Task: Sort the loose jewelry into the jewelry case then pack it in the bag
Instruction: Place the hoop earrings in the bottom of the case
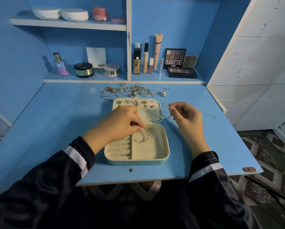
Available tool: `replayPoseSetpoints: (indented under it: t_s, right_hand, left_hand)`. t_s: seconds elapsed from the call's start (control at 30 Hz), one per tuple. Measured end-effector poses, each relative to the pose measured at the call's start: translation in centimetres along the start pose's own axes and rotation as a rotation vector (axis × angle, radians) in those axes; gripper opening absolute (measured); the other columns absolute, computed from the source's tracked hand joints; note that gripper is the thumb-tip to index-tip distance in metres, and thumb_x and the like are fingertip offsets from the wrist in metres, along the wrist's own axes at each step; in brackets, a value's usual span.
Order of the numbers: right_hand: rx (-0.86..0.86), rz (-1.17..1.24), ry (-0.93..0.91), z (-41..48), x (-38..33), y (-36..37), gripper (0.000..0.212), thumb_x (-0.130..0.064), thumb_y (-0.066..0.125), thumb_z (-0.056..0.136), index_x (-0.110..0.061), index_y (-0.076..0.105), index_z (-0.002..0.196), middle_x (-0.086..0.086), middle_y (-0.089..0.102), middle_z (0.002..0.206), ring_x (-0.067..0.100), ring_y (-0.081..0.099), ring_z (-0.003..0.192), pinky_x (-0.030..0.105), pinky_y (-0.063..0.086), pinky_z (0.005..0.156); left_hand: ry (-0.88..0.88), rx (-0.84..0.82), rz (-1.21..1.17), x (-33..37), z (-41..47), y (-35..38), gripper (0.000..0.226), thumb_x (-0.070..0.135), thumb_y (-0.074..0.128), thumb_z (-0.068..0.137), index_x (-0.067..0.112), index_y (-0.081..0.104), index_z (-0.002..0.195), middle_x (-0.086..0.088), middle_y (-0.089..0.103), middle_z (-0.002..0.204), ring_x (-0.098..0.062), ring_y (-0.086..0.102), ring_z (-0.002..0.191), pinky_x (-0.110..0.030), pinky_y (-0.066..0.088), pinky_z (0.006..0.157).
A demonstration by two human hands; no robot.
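An open pale green jewelry case lies on the blue desk, its lid flat behind it with several earrings pinned on it. My left hand pinches a thin silver bangle that lies in the case's large cream compartment. My right hand holds a large silver hoop up over the lid's right edge. A tangled pile of loose jewelry lies just behind the case. No bag is in view.
Cosmetics stand on the low shelf at the back: a perfume bottle, compacts, foundation tubes and eyeshadow palettes. White boxes sit on the upper shelf. A white slatted panel borders the desk on the right.
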State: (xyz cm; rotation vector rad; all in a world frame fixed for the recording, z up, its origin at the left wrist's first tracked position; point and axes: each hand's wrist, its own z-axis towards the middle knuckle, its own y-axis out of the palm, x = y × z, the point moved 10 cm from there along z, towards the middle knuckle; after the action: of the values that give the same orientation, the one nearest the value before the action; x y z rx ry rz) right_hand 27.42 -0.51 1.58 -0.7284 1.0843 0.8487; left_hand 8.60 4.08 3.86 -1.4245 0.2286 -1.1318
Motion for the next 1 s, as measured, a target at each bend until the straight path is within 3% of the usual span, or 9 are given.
replayPoseSetpoints:
  t_s: [0.33, 0.6, 0.73, 0.8, 0.87, 1.0]
  right_hand:
    - [-0.011, -0.006, 0.009, -0.1, 0.0, 0.1, 0.007, -0.013, 0.066, 0.091, -0.007, 0.070, 0.092, 0.002, 0.070, 0.085, 0.011, 0.061, 0.076, 0.027, 0.051, 0.070]
    - [-0.070, 0.000, 0.008, -0.4, -0.8, 0.5, 0.005, -0.012, 0.067, 0.090, -0.009, 0.071, 0.090, 0.010, 0.070, 0.085, 0.013, 0.057, 0.073, 0.028, 0.048, 0.069]
    - [-0.193, -0.011, 0.004, -0.6, -1.7, 1.6, 0.005, -0.007, 0.067, 0.089, -0.010, 0.070, 0.086, -0.009, 0.067, 0.073, 0.007, 0.054, 0.065, 0.018, 0.046, 0.064]
    - [-0.295, -0.067, -0.012, -0.8, -2.1, 2.5, 0.006, -0.007, 0.067, 0.089, -0.011, 0.070, 0.086, -0.007, 0.065, 0.071, 0.006, 0.051, 0.062, 0.016, 0.042, 0.062]
    - [-0.403, -0.146, -0.039, -1.1, -2.5, 3.4, 0.007, -0.007, 0.067, 0.089, -0.012, 0.071, 0.087, -0.007, 0.065, 0.070, 0.004, 0.051, 0.061, 0.013, 0.041, 0.063]
    - [-0.548, -0.355, -0.127, -1.6, -3.0, 4.8, 0.014, -0.010, 0.069, 0.089, -0.023, 0.072, 0.087, -0.007, 0.069, 0.077, 0.012, 0.057, 0.068, 0.026, 0.049, 0.069]
  left_hand:
    - [-0.167, 0.057, -0.046, -1.4, -0.5, 0.0, 0.011, 0.024, 0.083, 0.077, 0.025, 0.080, 0.087, 0.012, 0.057, 0.076, -0.001, 0.050, 0.069, -0.006, 0.036, 0.061]
    - [-0.107, 0.073, -0.143, -1.9, -0.7, -0.2, 0.009, 0.028, 0.080, 0.080, 0.029, 0.078, 0.088, 0.011, 0.061, 0.085, -0.003, 0.057, 0.077, -0.011, 0.040, 0.069]
    - [-0.098, 0.219, -0.149, -3.4, -1.0, -1.6, 0.015, 0.030, 0.069, 0.090, 0.029, 0.073, 0.104, 0.012, 0.061, 0.103, -0.003, 0.061, 0.092, -0.015, 0.047, 0.084]
    - [-0.119, 0.241, -0.100, -4.2, -1.0, -1.7, 0.023, 0.031, 0.060, 0.096, 0.026, 0.070, 0.116, 0.010, 0.060, 0.117, -0.009, 0.061, 0.099, -0.026, 0.049, 0.091]
    - [-0.158, 0.235, -0.068, -5.1, -0.9, -1.6, 0.029, 0.030, 0.052, 0.100, 0.024, 0.064, 0.126, 0.008, 0.055, 0.131, -0.012, 0.058, 0.110, -0.026, 0.044, 0.098]
    - [-0.211, 0.190, -0.064, -6.1, -1.1, -0.9, 0.041, 0.035, 0.055, 0.098, 0.023, 0.056, 0.137, 0.010, 0.044, 0.148, -0.006, 0.043, 0.132, -0.020, 0.031, 0.107]
